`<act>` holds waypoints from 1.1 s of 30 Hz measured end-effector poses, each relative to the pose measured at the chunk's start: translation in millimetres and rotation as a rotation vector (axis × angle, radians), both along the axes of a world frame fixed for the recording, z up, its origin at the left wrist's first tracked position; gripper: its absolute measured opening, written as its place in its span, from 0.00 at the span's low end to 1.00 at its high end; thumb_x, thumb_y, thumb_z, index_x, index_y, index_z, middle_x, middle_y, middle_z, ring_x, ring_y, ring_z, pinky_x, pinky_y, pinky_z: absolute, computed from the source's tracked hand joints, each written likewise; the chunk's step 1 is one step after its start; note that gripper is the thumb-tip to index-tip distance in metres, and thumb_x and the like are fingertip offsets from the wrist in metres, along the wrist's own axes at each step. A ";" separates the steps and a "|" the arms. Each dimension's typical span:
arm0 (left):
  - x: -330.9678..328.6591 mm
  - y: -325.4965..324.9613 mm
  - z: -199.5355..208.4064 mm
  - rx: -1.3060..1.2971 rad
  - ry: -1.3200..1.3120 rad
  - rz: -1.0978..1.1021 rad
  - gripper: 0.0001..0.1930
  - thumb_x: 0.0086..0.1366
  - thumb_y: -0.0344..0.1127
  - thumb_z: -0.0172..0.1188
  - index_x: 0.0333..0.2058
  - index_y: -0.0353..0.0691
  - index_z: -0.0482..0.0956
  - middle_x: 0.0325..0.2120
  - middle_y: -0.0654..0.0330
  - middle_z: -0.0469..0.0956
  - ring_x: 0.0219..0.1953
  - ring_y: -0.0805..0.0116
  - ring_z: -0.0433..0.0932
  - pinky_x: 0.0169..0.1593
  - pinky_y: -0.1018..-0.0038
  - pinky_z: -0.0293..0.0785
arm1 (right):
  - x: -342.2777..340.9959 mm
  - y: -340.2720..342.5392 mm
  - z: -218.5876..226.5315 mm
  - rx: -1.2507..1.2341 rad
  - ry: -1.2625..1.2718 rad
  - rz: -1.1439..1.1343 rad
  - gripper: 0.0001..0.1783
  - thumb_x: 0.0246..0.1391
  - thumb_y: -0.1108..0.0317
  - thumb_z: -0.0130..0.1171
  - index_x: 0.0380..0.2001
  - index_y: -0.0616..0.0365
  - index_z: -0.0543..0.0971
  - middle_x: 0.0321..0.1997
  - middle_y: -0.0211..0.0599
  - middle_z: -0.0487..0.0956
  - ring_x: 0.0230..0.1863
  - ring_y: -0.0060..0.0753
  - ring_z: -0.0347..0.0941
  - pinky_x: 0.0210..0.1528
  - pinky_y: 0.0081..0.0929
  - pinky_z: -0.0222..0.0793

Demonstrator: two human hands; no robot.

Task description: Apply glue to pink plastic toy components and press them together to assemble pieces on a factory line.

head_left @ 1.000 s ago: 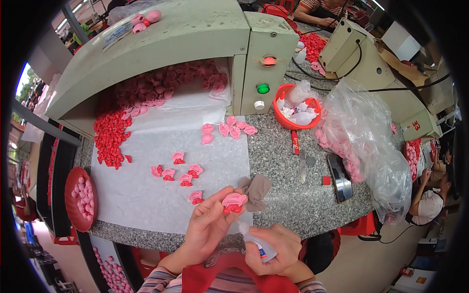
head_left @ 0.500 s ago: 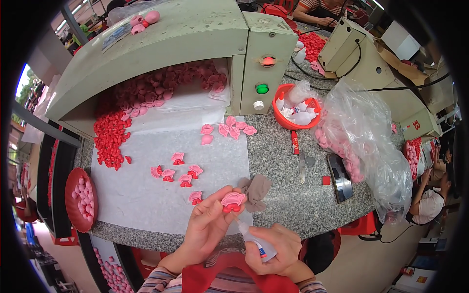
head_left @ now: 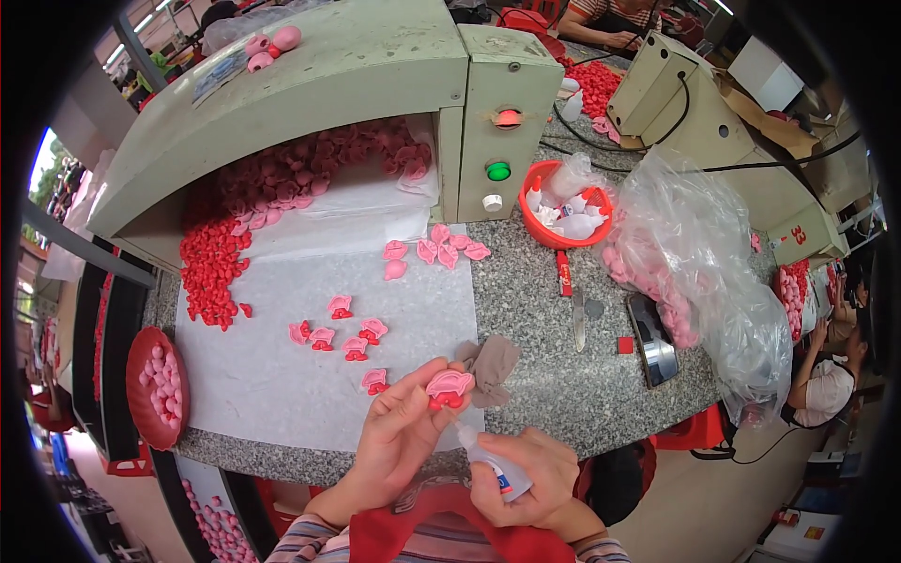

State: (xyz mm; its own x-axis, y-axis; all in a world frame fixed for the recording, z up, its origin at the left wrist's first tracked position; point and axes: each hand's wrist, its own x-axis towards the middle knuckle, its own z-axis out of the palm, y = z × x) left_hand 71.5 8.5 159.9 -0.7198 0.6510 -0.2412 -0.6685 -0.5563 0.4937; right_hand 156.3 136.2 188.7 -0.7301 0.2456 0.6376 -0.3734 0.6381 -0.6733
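My left hand [head_left: 394, 436] is closed, pinching a small pink and red plastic piece [head_left: 450, 383] between thumb and fingers above the table's front edge. My right hand [head_left: 542, 477] wraps round a white squeeze bottle [head_left: 502, 467] with a thin nozzle. That nozzle points up at the piece's red underside; whether it touches cannot be made out. Beyond my left hand, several similar pink-and-red pieces [head_left: 356, 348] lie on a white sheet [head_left: 253, 375]. Loose pink shell-like parts [head_left: 447, 247] are farther back on it. Beside my hands lies a crumpled grey-brown cloth [head_left: 494, 368].
A pale green machine [head_left: 375, 66] stands over heaps of pink parts and red parts [head_left: 211, 267]. At left is a red bowl [head_left: 134, 394] of pink balls. To the right are an orange basket [head_left: 554, 242] of bottles, a knife [head_left: 579, 324], a phone [head_left: 653, 342] and a plastic bag [head_left: 699, 216].
The view has shifted very slightly. Both hands keep their hold on the plastic piece and the squeeze bottle, in nearly the same place.
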 end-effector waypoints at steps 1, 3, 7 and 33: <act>-0.3 -0.1 -0.3 -0.004 -0.005 0.002 0.20 0.62 0.34 0.51 0.51 0.31 0.65 0.50 0.49 0.67 0.52 0.62 0.68 0.57 0.64 0.63 | -0.4 -0.1 -0.4 0.000 0.001 0.003 0.18 0.33 0.74 0.62 0.33 0.63 0.75 0.20 0.33 0.75 0.10 0.25 0.64 0.11 0.18 0.57; -1.4 -0.9 -1.2 0.002 -0.001 0.004 0.20 0.62 0.34 0.51 0.51 0.31 0.65 0.50 0.49 0.67 0.52 0.62 0.68 0.57 0.64 0.63 | -0.6 -0.7 0.7 0.001 -0.007 0.004 0.17 0.33 0.74 0.62 0.33 0.63 0.75 0.20 0.33 0.76 0.10 0.25 0.64 0.11 0.18 0.57; -6.5 -0.8 -0.4 0.006 -0.063 0.024 0.21 0.60 0.33 0.53 0.51 0.31 0.65 0.50 0.48 0.67 0.51 0.56 0.69 0.55 0.63 0.67 | -1.1 -0.4 1.1 -0.011 -0.038 -0.039 0.18 0.33 0.75 0.62 0.34 0.64 0.75 0.22 0.38 0.77 0.14 0.28 0.69 0.16 0.19 0.64; -22.8 -19.3 -21.8 0.043 -0.105 0.097 0.19 0.61 0.33 0.50 0.50 0.33 0.64 0.47 0.51 0.69 0.50 0.56 0.68 0.54 0.63 0.66 | -61.8 78.1 -89.2 -0.049 -0.263 -0.653 0.17 0.39 0.68 0.64 0.36 0.57 0.74 0.31 0.39 0.73 0.27 0.33 0.73 0.28 0.28 0.69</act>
State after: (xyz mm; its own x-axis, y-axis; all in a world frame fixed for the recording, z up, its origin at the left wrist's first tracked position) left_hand 48.6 -10.8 138.2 -0.7523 0.5906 -0.2918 -0.6570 -0.6401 0.3983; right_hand 94.5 214.3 99.5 -0.5521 0.7100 0.4371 0.2544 0.6427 -0.7227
